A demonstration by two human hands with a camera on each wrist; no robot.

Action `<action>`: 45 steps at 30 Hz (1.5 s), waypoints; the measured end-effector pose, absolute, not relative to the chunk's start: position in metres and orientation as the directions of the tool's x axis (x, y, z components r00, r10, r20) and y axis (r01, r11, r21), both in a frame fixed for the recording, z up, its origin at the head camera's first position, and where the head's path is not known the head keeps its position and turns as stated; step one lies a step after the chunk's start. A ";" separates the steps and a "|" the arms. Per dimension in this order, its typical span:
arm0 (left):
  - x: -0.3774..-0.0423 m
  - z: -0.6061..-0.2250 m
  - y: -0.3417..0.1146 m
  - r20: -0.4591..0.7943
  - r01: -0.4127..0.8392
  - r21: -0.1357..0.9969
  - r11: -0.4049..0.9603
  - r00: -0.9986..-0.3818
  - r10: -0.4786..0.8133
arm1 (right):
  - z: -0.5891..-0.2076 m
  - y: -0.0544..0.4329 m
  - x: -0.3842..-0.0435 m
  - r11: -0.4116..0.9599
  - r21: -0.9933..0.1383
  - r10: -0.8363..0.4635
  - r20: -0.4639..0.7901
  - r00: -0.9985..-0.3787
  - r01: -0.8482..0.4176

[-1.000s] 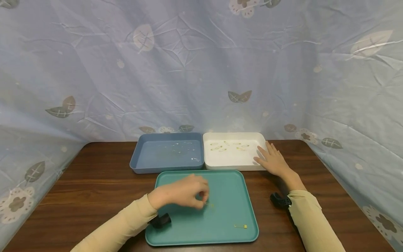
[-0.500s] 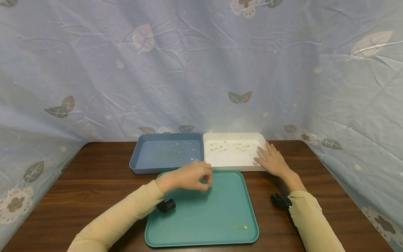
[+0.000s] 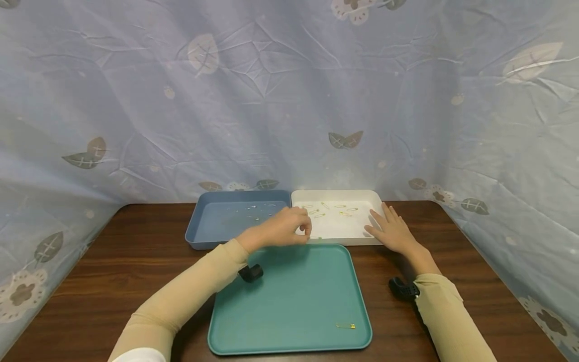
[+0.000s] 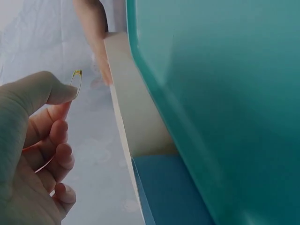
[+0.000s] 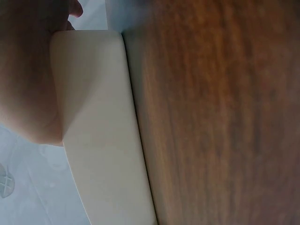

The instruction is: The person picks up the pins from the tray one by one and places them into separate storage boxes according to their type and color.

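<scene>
Between thumb and index finger, my left hand (image 3: 282, 227) pinches a gold safety pin (image 4: 78, 83) by one end. In the head view that hand is above the near edge of the white tray (image 3: 334, 242), close to where it meets the blue tray (image 3: 199, 226). My right hand (image 3: 394, 232) rests on the white tray's right rim, fingers spread. Several gold safety pins (image 3: 340, 206) lie in the white tray. Silver safety pins (image 3: 253, 206) lie in the blue one, partly hidden by my left hand. A single gold safety pin (image 3: 346, 326) is on the teal tray (image 3: 289, 301), front right.
The blue and white trays stand side by side at the back of the wooden table (image 3: 113, 271), with the teal tray in front of them. A patterned cloth (image 3: 253, 100) hangs behind and at both sides. Dark straps (image 3: 402, 288) sit at the wrists.
My left hand has lifted from the teal tray and travelled away from me to the white tray's near edge, carrying the safety pin. My right hand has stayed where it was.
</scene>
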State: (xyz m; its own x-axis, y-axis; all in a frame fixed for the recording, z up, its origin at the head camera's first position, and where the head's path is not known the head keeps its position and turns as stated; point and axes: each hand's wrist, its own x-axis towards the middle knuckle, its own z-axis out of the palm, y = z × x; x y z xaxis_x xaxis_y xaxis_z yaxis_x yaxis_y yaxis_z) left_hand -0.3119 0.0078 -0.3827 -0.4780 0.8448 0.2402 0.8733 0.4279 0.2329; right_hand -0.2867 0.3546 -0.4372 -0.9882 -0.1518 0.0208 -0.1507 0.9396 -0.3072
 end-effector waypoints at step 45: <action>-0.380 -0.390 0.102 0.213 0.590 0.291 0.753 -0.807 0.550 | -0.440 0.355 -0.288 0.943 -0.299 -0.145 0.024 -0.989 -0.146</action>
